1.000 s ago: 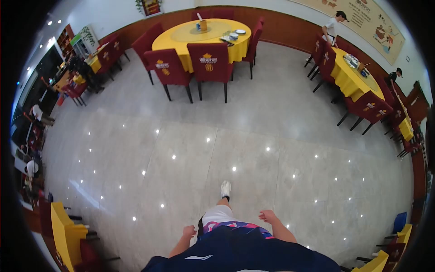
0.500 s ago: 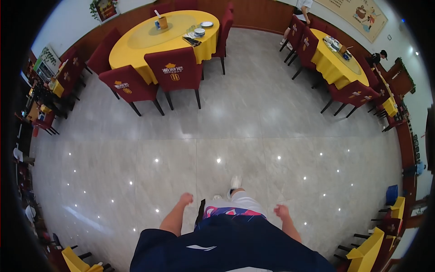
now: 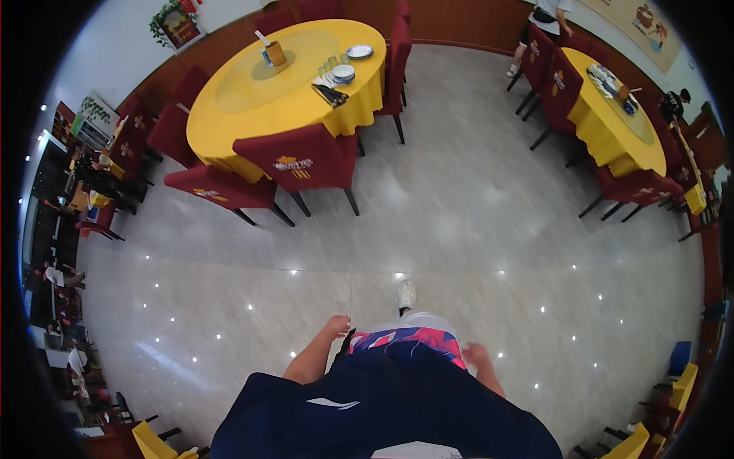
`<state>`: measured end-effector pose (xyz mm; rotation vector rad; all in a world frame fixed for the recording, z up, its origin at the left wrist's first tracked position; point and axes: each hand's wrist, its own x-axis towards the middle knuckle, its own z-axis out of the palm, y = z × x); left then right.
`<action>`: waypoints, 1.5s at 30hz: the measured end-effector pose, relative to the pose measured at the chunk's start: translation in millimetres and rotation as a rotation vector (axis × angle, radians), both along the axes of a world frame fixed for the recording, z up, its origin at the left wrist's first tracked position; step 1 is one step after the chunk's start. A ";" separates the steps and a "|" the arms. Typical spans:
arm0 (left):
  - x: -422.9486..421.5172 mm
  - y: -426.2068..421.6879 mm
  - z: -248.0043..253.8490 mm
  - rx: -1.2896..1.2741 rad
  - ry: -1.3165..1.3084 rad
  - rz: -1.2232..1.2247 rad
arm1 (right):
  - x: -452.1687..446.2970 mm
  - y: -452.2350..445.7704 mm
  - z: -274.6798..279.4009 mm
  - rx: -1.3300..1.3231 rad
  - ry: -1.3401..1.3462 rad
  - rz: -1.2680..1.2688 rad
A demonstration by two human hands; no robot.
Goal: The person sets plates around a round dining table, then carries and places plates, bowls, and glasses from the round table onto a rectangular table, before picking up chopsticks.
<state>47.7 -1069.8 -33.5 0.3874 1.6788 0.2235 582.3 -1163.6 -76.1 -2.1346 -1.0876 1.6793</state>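
Observation:
My left hand (image 3: 337,327) hangs beside my left hip with its fingers loosely curled, and nothing shows in it. A black strap (image 3: 344,349) dangles close to that wrist. Low at my other side is my right hand (image 3: 475,355), its fingers also curled in and no object visible; some fingers are hidden. Between the hands are my pink and blue patterned shirt hem (image 3: 428,338) and light shorts (image 3: 413,320). One white shoe (image 3: 407,294) is stretched forward on the grey tiled floor (image 3: 443,191).
Ahead on the left stands a round table (image 3: 222,126) with yellow cloth, dishes and chopsticks. A red chair (image 3: 298,161) is pushed against it. A second yellow table (image 3: 612,138) stands at right, with a person (image 3: 544,23) behind it. Another person (image 3: 103,180) is at far left.
The tables have shifted slightly right and appear nearer as I step forward. My left hand has swung inward toward my hip. The white shoe now reaches further ahead.

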 end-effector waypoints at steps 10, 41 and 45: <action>-8.9 174.2 20.5 0.277 -0.258 0.626 | -51.7 500.9 94.5 0.168 0.066 -0.105; -14.7 567.1 -15.5 0.025 0.167 1.117 | -418.6 1218.5 156.5 1.025 -0.130 1.083; 27.5 628.0 7.9 -0.081 0.127 1.359 | -493.5 1321.6 172.9 1.109 -0.315 1.310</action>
